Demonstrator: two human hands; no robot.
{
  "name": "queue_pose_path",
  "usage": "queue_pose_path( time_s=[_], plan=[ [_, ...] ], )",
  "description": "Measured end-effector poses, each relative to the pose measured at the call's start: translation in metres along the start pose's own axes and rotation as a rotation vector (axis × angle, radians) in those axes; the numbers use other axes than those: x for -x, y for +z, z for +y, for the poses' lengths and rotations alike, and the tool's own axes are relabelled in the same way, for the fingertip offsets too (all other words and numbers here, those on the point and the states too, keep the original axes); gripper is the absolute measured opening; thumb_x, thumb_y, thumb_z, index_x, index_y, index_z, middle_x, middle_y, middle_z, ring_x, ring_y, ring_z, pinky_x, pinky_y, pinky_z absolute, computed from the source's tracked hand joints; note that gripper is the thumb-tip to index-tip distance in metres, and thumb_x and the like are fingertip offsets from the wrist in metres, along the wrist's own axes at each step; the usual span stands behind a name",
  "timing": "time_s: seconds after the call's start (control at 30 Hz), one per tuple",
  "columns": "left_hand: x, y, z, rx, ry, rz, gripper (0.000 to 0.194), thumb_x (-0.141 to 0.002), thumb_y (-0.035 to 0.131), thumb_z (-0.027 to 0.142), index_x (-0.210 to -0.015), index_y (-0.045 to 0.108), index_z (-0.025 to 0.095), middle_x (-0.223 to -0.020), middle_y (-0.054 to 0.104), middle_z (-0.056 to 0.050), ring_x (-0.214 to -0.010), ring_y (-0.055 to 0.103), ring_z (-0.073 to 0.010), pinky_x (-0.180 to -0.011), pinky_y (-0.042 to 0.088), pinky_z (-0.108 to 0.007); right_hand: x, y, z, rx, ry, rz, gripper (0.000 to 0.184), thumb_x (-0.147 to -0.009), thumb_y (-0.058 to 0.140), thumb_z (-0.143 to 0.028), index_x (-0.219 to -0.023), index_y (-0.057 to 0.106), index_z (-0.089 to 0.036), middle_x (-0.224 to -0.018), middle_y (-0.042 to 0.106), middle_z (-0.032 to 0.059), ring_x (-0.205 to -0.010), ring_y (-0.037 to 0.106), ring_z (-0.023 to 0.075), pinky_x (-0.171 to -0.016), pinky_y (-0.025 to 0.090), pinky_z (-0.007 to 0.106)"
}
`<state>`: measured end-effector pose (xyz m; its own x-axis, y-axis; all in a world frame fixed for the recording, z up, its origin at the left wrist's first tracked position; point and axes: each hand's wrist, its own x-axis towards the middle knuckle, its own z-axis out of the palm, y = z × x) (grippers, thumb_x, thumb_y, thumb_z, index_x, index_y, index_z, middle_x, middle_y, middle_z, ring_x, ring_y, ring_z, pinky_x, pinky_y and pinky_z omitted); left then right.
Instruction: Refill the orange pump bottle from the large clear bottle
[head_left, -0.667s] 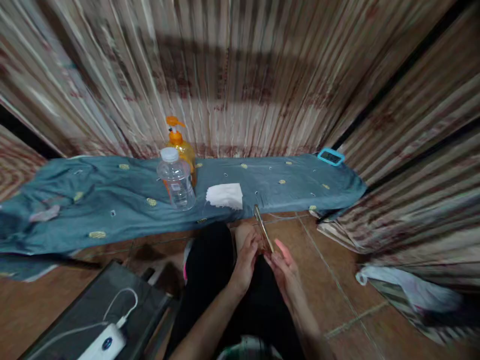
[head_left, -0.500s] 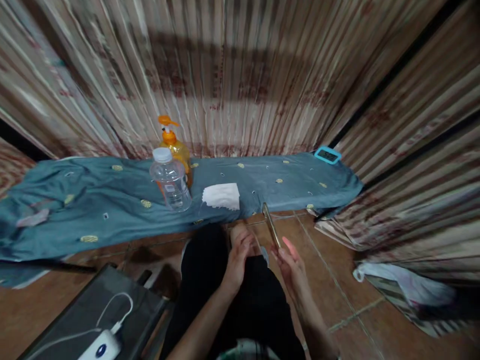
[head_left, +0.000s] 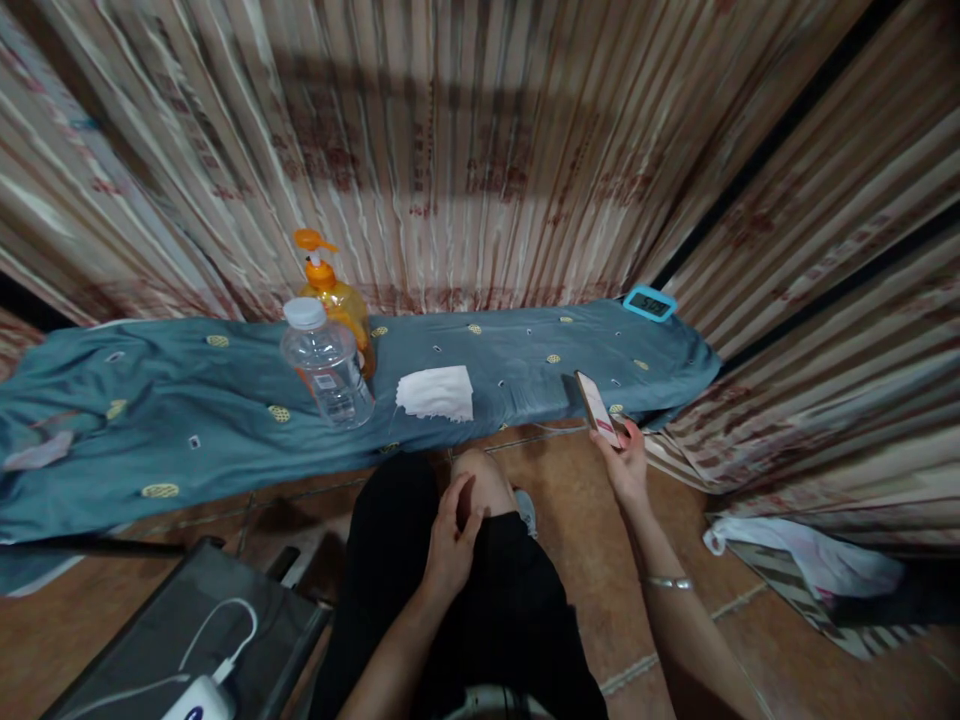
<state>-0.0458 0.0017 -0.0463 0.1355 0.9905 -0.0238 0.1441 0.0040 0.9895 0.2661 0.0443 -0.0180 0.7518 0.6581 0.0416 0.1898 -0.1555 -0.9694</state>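
My right hand (head_left: 627,467) grips a gold-edged phone (head_left: 596,408), held out ahead of me just in front of the low bench covered by a blue cloth (head_left: 225,400); its lit screen faces left. My left hand (head_left: 451,537) rests on my knee with the fingers curled loosely, holding nothing. On the cloth stand a clear plastic bottle (head_left: 327,364) with a white cap and, behind it, an orange pump dispenser (head_left: 331,292). A folded white tissue (head_left: 436,392) lies to their right.
A small blue digital clock (head_left: 649,302) sits at the bench's far right end. Striped curtains (head_left: 480,150) hang behind and to the right. A white power bank (head_left: 196,698) with cable lies on a dark case at lower left. A white bag (head_left: 810,560) lies on the tiled floor, right.
My right hand has carried the phone away from my lap, forward and to the right toward the bench. My left hand has let go of it and settled on my knee.
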Motion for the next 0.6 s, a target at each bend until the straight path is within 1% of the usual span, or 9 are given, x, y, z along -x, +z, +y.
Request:
queue_pose_path(
  time_s=[0.07, 0.13, 0.2, 0.27, 0.37, 0.47, 0.6],
  plan=[
    [0.001, -0.001, 0.001, -0.111, 0.097, -0.023, 0.047, -0.093, 0.058, 0.028, -0.139, 0.055, 0.023, -0.147, 0.058, -0.012, -0.142, 0.051, -0.0275, -0.123, 0.038, -0.053, -0.009, -0.002, 0.002, 0.077, -0.034, 0.012, 0.121, -0.054, 0.079, -0.067, -0.149, 0.039, -0.004, -0.138, 0.053, 0.0261, -0.128, 0.053, 0.0392, -0.114, 0.036, 0.051],
    [0.002, -0.003, 0.003, -0.232, 0.188, -0.055, 0.045, -0.09, 0.058, 0.022, -0.135, 0.059, 0.022, -0.14, 0.061, -0.013, -0.135, 0.055, -0.0286, -0.118, 0.044, -0.054, -0.011, -0.004, 0.002, 0.138, -0.065, 0.017, 0.125, -0.054, 0.076, -0.069, -0.151, 0.038, 0.0, -0.137, 0.053, 0.0276, -0.127, 0.053, 0.0407, -0.114, 0.035, 0.052],
    [0.001, -0.004, 0.007, -0.33, 0.231, -0.075, 0.043, -0.087, 0.058, 0.016, -0.129, 0.064, 0.02, -0.13, 0.065, -0.013, -0.125, 0.059, -0.0291, -0.111, 0.05, -0.053, -0.008, -0.005, 0.001, 0.185, -0.094, 0.015, 0.127, -0.055, 0.074, -0.072, -0.151, 0.038, 0.002, -0.137, 0.053, 0.0283, -0.127, 0.054, 0.0422, -0.113, 0.035, 0.053],
    [0.0, -0.006, 0.011, -0.395, 0.237, -0.091, 0.04, -0.084, 0.059, 0.012, -0.122, 0.067, 0.02, -0.121, 0.068, -0.012, -0.115, 0.062, -0.0286, -0.104, 0.055, -0.051, -0.005, -0.005, 0.0, 0.212, -0.128, 0.005, 0.127, -0.056, 0.072, -0.073, -0.151, 0.038, 0.003, -0.139, 0.052, 0.0281, -0.127, 0.053, 0.0424, -0.114, 0.035, 0.053],
    [0.0, -0.009, 0.016, -0.445, 0.222, -0.139, 0.033, -0.081, 0.06, 0.008, -0.11, 0.069, 0.02, -0.105, 0.07, -0.009, -0.101, 0.066, -0.0259, -0.092, 0.058, -0.044, 0.0, -0.003, 0.001, 0.221, -0.182, -0.014, 0.124, -0.06, 0.071, -0.072, -0.151, 0.037, 0.005, -0.141, 0.051, 0.0279, -0.129, 0.052, 0.0409, -0.114, 0.036, 0.051],
    [0.002, -0.014, 0.019, -0.465, 0.19, -0.195, 0.026, -0.08, 0.059, 0.005, -0.099, 0.068, 0.021, -0.094, 0.07, -0.006, -0.09, 0.067, -0.0224, -0.086, 0.058, -0.038, 0.006, -0.001, 0.003, 0.205, -0.217, -0.023, 0.121, -0.063, 0.071, -0.07, -0.15, 0.037, 0.008, -0.138, 0.051, 0.0296, -0.129, 0.051, 0.041, -0.113, 0.037, 0.051],
    [0.008, -0.018, 0.019, -0.51, 0.199, -0.251, 0.019, -0.084, 0.056, 0.006, -0.088, 0.065, 0.022, -0.086, 0.068, -0.003, -0.084, 0.068, -0.0204, -0.08, 0.057, -0.033, 0.016, 0.0, 0.004, 0.183, -0.251, -0.035, 0.12, -0.063, 0.073, -0.067, -0.148, 0.037, 0.01, -0.137, 0.05, 0.0309, -0.128, 0.052, 0.041, -0.113, 0.038, 0.051]
  ],
)
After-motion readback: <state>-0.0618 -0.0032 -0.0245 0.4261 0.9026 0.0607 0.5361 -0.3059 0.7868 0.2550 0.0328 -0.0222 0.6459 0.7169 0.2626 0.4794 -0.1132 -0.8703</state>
